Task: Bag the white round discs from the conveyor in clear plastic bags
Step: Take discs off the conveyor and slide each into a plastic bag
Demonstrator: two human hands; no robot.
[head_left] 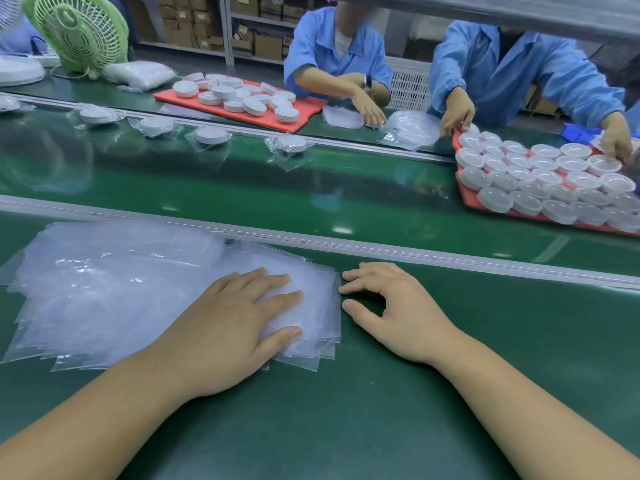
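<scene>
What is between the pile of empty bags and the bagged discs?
A metal rail and a bare stretch of green belt, seen in the head view.

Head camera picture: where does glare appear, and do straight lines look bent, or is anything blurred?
In the head view, overhead lights reflect as pale patches on the green conveyor belt. Small bright highlights sit on the stack of clear bags. The metal rail bows slightly, as a wide-angle lens would cause. The left hand and right hand look sharp.

metal shelving [228, 29] with cardboard boxes [268, 46] at the back, green fan [79, 29] left.
</scene>
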